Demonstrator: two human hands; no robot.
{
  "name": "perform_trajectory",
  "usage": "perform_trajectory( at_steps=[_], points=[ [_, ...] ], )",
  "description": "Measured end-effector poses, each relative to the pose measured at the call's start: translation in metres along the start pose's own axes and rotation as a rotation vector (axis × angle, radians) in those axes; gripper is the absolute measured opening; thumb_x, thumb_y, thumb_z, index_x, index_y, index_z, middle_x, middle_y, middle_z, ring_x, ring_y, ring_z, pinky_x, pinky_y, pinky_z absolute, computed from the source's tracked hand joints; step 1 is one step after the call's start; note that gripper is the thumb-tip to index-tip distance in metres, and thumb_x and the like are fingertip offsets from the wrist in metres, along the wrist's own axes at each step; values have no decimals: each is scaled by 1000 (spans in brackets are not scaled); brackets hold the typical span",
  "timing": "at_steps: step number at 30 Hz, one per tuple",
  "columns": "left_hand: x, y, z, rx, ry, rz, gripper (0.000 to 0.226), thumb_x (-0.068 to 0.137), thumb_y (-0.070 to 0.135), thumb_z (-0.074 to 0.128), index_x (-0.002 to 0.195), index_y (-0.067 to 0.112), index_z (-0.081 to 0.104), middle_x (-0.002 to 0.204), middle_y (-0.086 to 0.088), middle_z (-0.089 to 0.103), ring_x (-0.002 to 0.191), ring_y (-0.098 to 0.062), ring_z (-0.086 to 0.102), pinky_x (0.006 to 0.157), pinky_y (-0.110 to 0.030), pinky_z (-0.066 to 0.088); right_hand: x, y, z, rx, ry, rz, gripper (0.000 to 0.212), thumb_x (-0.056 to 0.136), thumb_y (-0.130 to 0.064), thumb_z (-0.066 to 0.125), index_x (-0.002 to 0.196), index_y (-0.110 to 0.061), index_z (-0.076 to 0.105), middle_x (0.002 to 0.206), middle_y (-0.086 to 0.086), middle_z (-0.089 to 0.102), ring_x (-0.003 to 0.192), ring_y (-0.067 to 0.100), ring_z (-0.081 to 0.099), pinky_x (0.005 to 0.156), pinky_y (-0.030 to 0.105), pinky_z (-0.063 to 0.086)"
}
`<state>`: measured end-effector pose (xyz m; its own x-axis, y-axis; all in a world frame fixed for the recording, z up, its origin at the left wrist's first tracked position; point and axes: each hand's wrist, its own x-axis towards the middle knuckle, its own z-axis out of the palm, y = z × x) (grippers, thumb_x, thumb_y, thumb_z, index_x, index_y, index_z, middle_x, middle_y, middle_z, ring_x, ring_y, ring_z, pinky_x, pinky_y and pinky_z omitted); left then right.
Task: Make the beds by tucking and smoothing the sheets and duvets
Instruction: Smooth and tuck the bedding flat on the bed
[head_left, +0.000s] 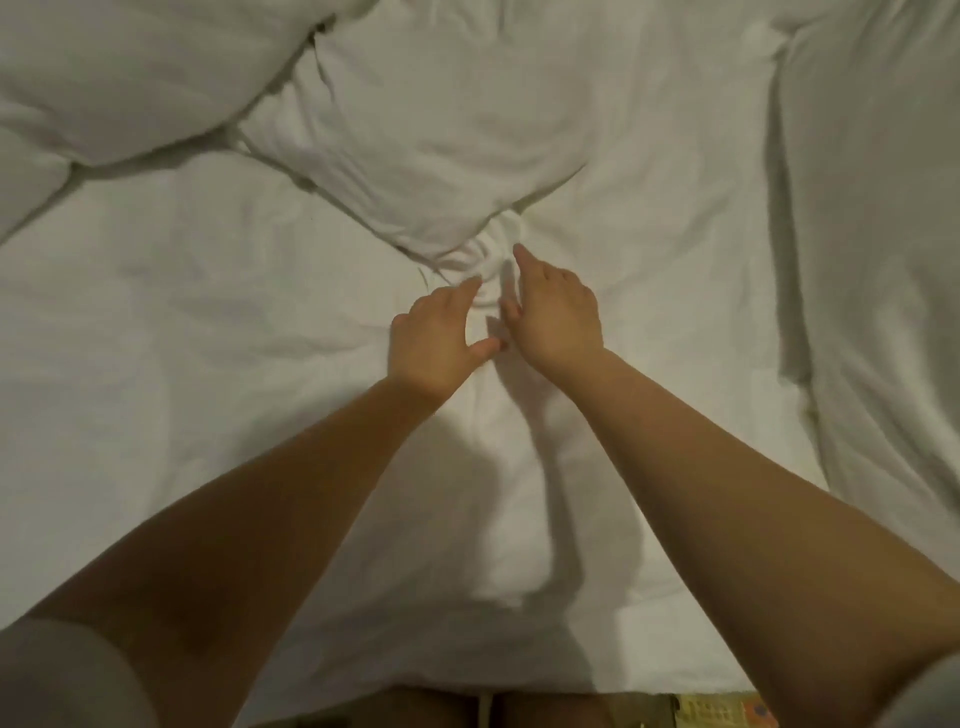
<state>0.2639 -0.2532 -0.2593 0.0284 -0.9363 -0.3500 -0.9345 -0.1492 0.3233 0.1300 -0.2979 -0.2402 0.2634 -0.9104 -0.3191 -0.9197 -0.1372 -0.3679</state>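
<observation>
1. White sheet (208, 312): spread flat over the bed, lightly creased, and drawn into a puckered bunch (501, 244) near mid-bed. The bunch serves as landmark for all entries below.
2. Folded panel (441, 145), white: lies on the sheet beyond the bunch, with its near corner running down into the bunch.
3. Duvet (130, 78), white and puffy: heaped beyond and well to the left of the bunch, its edge against the folded panel.
4. Second white layer (872, 208): lies well to the right of the bunch, its long edge raised above the sheet and casting a shadow.
5. Left hand (441, 338): just on the near left of the bunch, palm down, fingers straight and reaching toward it, thumb spread out. Grip slack, nothing held.
6. Right hand (558, 312): just on the near right of the bunch, forefinger tip at its near edge; contact cannot be told. Grip slack, nothing pinched.
7. Both hands: close together, thumbs almost meeting, bare forearms running back from the bunch toward the camera.
8. Grey sleeve (57, 675): far nearer than the bunch, at the left arm's upper end.
</observation>
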Motion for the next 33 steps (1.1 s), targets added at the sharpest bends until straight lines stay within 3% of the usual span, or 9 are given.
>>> perform_trajectory(
  at_steps=[4,8,13,16,20,23,25,30,33],
  points=[
    [3,-4,39,-96,190,83,43,81,32,63,108,-2,65,95,-16,68,83,-31,65,66,-40,55,11,9,38,39,21,-37,57,95,-34,47,146,-17,29,123,8,59,111,28,53,89,37,41],
    [9,-3,49,-123,158,108,36,76,16,55,103,-7,62,98,-21,66,90,-36,63,83,-35,47,13,17,54,85,12,-87,59,93,-30,47,147,-18,29,127,8,57,114,28,51,90,37,39],
    [4,-2,30,-167,239,79,25,79,14,45,77,-1,65,73,-18,65,64,-33,61,61,-30,37,9,13,47,319,-20,-36,51,96,-24,45,145,-18,34,132,12,51,116,27,50,92,30,37],
    [-6,20,6,-187,286,170,24,84,6,47,93,3,68,83,-13,67,74,-27,59,66,-25,38,-4,6,23,639,-20,115,44,99,-17,39,143,-18,37,136,8,50,118,22,51,90,18,34],
    [-34,65,-30,-166,245,150,27,93,10,46,109,13,68,103,-6,69,94,-22,60,73,-24,35,-40,5,-20,896,121,205,39,95,-11,42,132,-19,49,119,8,61,110,24,58,94,39,49],
    [-64,103,-44,-181,251,232,26,93,13,47,106,15,69,100,-5,70,92,-23,61,74,-29,39,-85,20,-49,957,230,229,34,92,-9,46,120,-23,58,88,-8,58,94,19,61,86,42,53],
    [-88,131,-40,-196,240,307,25,92,14,48,103,16,70,97,-4,70,89,-23,62,74,-33,41,-124,37,-63,964,312,268,31,90,-9,47,114,-26,60,84,-15,56,92,16,60,85,41,54],
    [-157,209,-3,-275,122,499,29,88,18,44,100,16,71,93,-5,70,86,-23,61,69,-30,37,-233,99,-75,986,456,425,28,91,-9,50,104,-30,62,70,-8,55,69,13,57,77,46,55],
    [-201,244,36,-291,33,573,26,89,9,48,102,13,70,92,-7,70,85,-23,60,63,-24,28,-294,140,-62,994,446,502,28,90,-8,51,104,-30,61,58,-14,54,66,10,57,77,46,55]
  ],
)
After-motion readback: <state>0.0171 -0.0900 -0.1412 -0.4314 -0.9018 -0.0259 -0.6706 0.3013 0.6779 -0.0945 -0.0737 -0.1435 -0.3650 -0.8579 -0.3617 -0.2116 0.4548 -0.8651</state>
